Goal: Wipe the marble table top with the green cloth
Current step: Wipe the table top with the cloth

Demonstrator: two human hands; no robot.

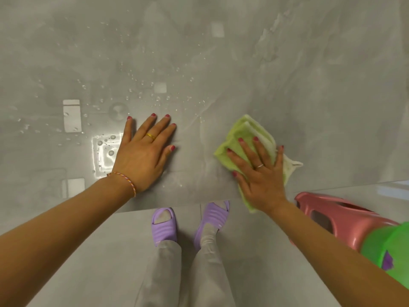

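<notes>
Pressing flat with straight, spread fingers, the right hand lies on the green cloth, pinning the folded cloth to the marble counter near its front edge, at about 4 o'clock in the view. One corner of the cloth pokes out at 3 o'clock from the hand. Well apart at 9 o'clock, the left hand rests palm-down on bare marble, fingers straight and fanned, holding nothing. Water droplets bead the counter from 10 to 12 o'clock of that hand. A pink stool stands at 5 o'clock, beside the right forearm.
</notes>
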